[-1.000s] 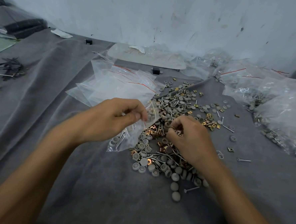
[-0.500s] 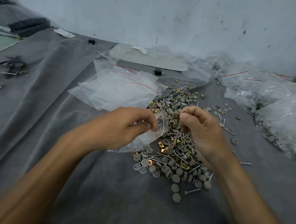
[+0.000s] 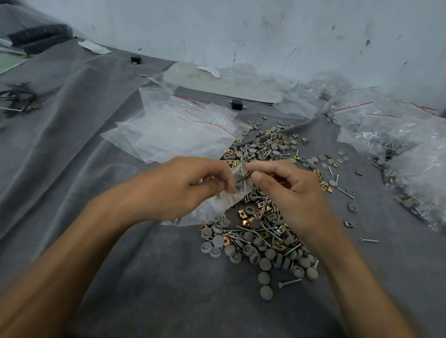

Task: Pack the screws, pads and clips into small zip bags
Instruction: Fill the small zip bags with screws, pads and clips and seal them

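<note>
The right grip point(image 3: 290, 196), pinching small parts point(image 3: 246, 174), had been lifted from the pile point(image 3: 259, 239) below it to the zip bag point(image 3: 210, 210) pinched by the left grip point(image 3: 189, 190); filling seemed underway.

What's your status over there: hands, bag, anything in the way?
Left hand pinches small zip bag above loose pile. Right hand at its mouth, fingers curled, hold unclear. Nothing blocking.

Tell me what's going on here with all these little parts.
A person is bagging hardware. The left hand holds a small zip bag by the pile of screws, pads and clips on the grey cloth. The right hand pinches a small piece at the bag's mouth. Empty bags lie behind.
</note>
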Tool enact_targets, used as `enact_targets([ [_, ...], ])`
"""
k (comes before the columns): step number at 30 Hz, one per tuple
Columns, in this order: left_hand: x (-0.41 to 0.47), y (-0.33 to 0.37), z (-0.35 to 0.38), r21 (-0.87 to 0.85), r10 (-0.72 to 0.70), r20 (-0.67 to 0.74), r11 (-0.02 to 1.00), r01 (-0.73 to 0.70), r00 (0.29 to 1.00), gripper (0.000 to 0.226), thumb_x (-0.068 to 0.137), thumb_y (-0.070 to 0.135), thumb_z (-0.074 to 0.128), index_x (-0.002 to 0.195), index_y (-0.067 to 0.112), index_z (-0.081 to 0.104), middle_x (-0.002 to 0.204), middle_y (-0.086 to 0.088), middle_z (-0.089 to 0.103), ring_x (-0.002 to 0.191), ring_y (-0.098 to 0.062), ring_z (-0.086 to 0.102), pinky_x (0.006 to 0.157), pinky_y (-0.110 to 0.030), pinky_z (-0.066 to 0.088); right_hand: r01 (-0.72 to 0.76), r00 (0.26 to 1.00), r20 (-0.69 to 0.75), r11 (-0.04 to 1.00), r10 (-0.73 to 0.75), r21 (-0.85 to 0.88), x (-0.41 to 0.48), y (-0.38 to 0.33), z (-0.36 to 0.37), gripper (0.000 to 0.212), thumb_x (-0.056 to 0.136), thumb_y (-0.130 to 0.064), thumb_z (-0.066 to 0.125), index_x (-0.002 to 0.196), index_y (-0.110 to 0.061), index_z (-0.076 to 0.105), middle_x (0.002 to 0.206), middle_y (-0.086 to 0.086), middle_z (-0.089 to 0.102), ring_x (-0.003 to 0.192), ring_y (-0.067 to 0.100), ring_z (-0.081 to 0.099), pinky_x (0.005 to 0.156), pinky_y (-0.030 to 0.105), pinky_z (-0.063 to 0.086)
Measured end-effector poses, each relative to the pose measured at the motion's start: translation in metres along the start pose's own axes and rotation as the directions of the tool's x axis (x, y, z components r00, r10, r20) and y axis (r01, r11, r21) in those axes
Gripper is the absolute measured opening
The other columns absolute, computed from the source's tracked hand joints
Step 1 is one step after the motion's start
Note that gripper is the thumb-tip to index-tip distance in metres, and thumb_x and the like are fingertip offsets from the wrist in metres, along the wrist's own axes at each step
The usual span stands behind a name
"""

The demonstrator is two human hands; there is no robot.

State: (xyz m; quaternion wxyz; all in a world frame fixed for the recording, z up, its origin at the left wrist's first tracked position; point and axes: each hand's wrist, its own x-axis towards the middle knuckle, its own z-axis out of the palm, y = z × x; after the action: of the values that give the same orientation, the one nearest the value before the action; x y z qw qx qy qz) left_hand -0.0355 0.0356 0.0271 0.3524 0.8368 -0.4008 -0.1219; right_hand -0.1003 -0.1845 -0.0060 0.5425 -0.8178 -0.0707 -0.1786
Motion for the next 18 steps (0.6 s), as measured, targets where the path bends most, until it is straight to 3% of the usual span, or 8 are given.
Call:
enact_targets([
  [4,-0.001,-0.005,-0.005,-0.016,0.017,-0.046,1.0,-0.018,0.999,0.021,0.103,0.021,0.054,0.099,0.035,0.069,0.08,0.025,0.063,0.071,0.001,0.057,0.063,-0.016,0.04,-0.013,1.0,0.006,0.999,0.013,-0.052,0.0,0.003,-0.003,0.023,0.098,-0.021,0.067,0.116,-0.035,0.074,0.088,-0.012,0.069,0.077,0.002,0.06,0.07,0.015,0.049],
  [6,-0.002,-0.009,-0.009,-0.037,0.017,-0.069,0.999,-0.02,0.997,0.021,0.102,0.024,0.054,0.099,0.037,0.069,0.089,0.01,0.069,0.075,-0.015,0.061,0.067,-0.037,0.05,-0.03,0.999,0.015,0.983,0.033,-0.184,0.0,0.007,-0.006,0.012,0.097,-0.023,0.068,0.104,-0.031,0.074,0.081,-0.01,0.067,0.071,-0.002,0.057,0.064,0.013,0.045],
  [8,-0.003,-0.012,-0.012,-0.038,0.023,-0.082,0.999,-0.027,0.996,0.019,0.102,0.028,0.054,0.1,0.04,0.069,0.093,0.001,0.069,0.075,-0.018,0.06,0.071,-0.043,0.052,-0.008,0.989,0.128,0.91,0.067,-0.415,-0.001,0.011,-0.007,0.007,0.094,-0.028,0.07,0.098,-0.033,0.072,0.087,-0.014,0.064,0.081,-0.002,0.057,0.07,0.014,0.043],
  [11,-0.003,-0.012,-0.012,-0.034,0.029,-0.091,0.999,-0.033,0.995,0.019,0.101,0.029,0.054,0.099,0.041,0.069,0.088,0.002,0.067,0.066,-0.007,0.053,0.066,-0.032,0.048,0.073,0.933,0.311,0.752,0.18,-0.655,-0.002,0.017,-0.001,0.016,0.094,-0.036,0.068,0.109,-0.036,0.073,0.099,-0.012,0.055,0.103,0.011,0.048,0.091,0.029,0.038],
  [15,-0.002,-0.012,-0.012,-0.025,0.026,-0.08,0.999,-0.028,0.997,0.018,0.101,0.03,0.054,0.101,0.042,0.068,0.09,0.001,0.068,0.071,-0.022,0.058,0.068,-0.04,0.051,0.072,0.896,0.353,0.697,0.268,-0.713,-0.003,0.019,-0.001,0.034,0.094,-0.042,0.064,0.128,-0.039,0.065,0.105,-0.011,0.045,0.111,0.015,0.042,0.093,0.031,0.035],
  [18,-0.002,-0.011,-0.012,-0.029,0.025,-0.079,0.999,-0.028,0.997,0.018,0.101,0.03,0.054,0.1,0.042,0.068,0.091,0.003,0.068,0.073,-0.025,0.061,0.07,-0.044,0.053,0.068,0.873,0.374,0.683,0.311,-0.727,-0.002,0.019,-0.006,0.042,0.093,-0.046,0.064,0.134,-0.039,0.061,0.107,-0.009,0.046,0.113,0.016,0.042,0.099,0.036,0.039],
])
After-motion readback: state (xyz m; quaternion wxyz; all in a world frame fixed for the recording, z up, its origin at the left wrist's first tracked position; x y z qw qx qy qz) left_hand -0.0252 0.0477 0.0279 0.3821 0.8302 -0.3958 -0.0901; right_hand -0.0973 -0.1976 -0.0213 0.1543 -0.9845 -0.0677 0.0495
